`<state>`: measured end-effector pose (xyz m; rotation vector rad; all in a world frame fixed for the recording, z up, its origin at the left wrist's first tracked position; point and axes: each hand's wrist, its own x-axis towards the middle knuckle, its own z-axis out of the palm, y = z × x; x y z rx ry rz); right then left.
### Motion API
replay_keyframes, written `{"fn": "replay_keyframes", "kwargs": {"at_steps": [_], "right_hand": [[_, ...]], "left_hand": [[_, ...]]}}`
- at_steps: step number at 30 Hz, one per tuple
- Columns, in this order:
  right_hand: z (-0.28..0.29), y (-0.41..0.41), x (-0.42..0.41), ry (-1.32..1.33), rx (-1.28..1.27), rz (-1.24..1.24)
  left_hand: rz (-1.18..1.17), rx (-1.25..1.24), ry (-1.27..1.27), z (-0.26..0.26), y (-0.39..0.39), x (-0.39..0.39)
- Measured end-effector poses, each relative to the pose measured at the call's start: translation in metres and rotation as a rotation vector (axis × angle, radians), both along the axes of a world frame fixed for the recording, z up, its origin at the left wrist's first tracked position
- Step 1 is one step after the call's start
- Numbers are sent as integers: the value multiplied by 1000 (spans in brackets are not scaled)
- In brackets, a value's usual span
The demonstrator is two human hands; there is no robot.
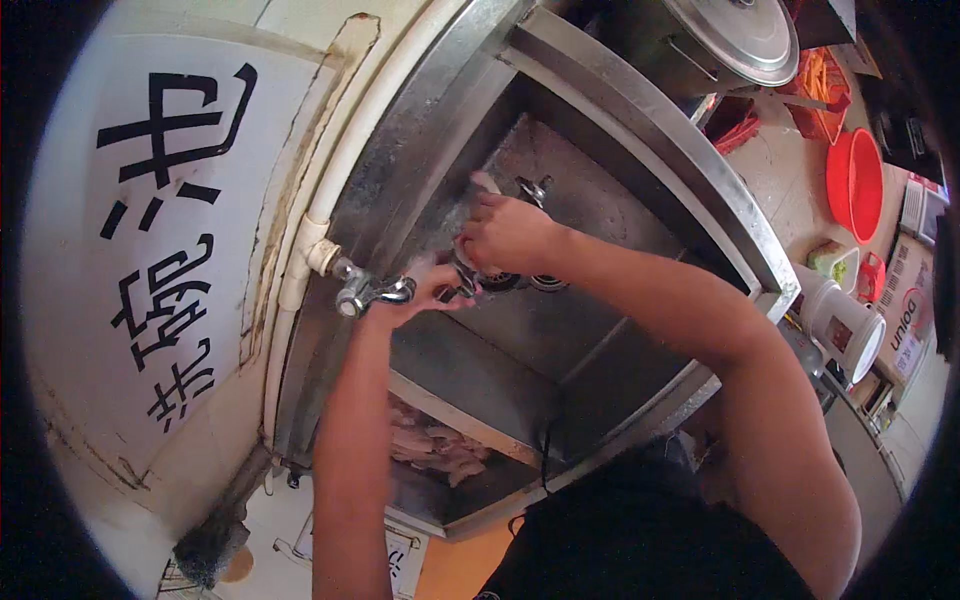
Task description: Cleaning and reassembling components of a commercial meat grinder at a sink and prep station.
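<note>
Inside a stainless steel sink basin (622, 217), my right hand (514, 232) is bent with its fingers closed on a pale, soft-looking piece (486, 181) that sticks out past them. Close beside it, on the wall side, my left hand (431, 286) has curled fingers near a dark, shiny item (463, 279) between the hands; blur hides what it is and whether the left hand grips it. A metal tap (367, 294) juts from the wall pipe over the left wrist. Round drain strainers (547, 283) lie below the right hand. Another shiny metal part (534, 192) is beyond it.
Pieces of raw meat (435, 442) fill part of a neighbouring basin under my left forearm. A white pipe (330, 187) runs along the wall, beside a sign (172, 225) with writing. Past the sink's far rim stand a lidded metal pot (739, 37), a red basin (855, 186) and white buckets (844, 330).
</note>
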<state>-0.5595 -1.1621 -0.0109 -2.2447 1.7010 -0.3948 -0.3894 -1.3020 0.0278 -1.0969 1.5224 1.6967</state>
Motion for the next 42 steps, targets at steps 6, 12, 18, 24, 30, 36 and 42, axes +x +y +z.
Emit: {"fn": "replay_keyframes", "kwargs": {"at_steps": [6, 12, 18, 24, 30, 36, 42], "right_hand": [[-8, -9, -17, -80, -253, 133], [-33, -25, -37, -243, 323, -62], [-64, -15, 3, -335, 152, -18], [-49, -7, 14, -458, 31, 53], [-47, 1, 18, -582, 192, -17], [-62, -22, 1, -829, 243, 62], [-60, -41, -12, -1251, 634, -89]], "left_hand": [[376, 587, 27, -25, 11, 25], [-606, -958, 16, 34, 56, -29], [-695, -939, -30, 29, 58, 6], [89, 92, -166, 9, 17, 39], [547, 418, -120, -18, 31, 79], [606, 391, -43, 13, 37, 74], [675, 368, 146, 32, 53, 102]]}}
